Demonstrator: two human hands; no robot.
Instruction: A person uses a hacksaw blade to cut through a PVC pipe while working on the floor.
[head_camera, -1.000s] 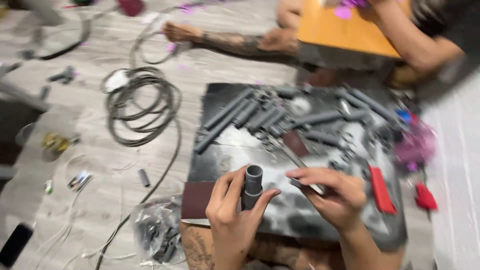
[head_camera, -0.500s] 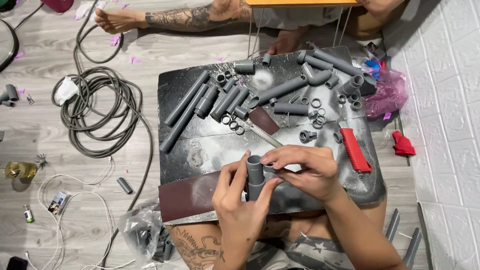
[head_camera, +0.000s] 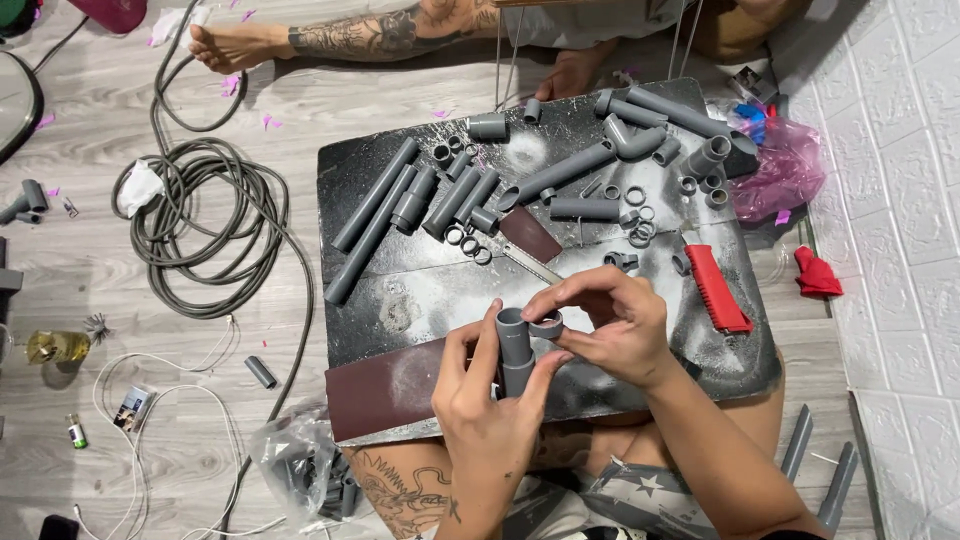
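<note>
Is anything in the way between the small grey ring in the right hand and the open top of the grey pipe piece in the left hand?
Nothing visible. The right hand holds the small grey ring right beside the open top of the upright grey pipe piece gripped by the left hand; no object lies between them.

A coiled grey hose (head_camera: 200, 225) lies left of the black board (head_camera: 400, 290).
</note>
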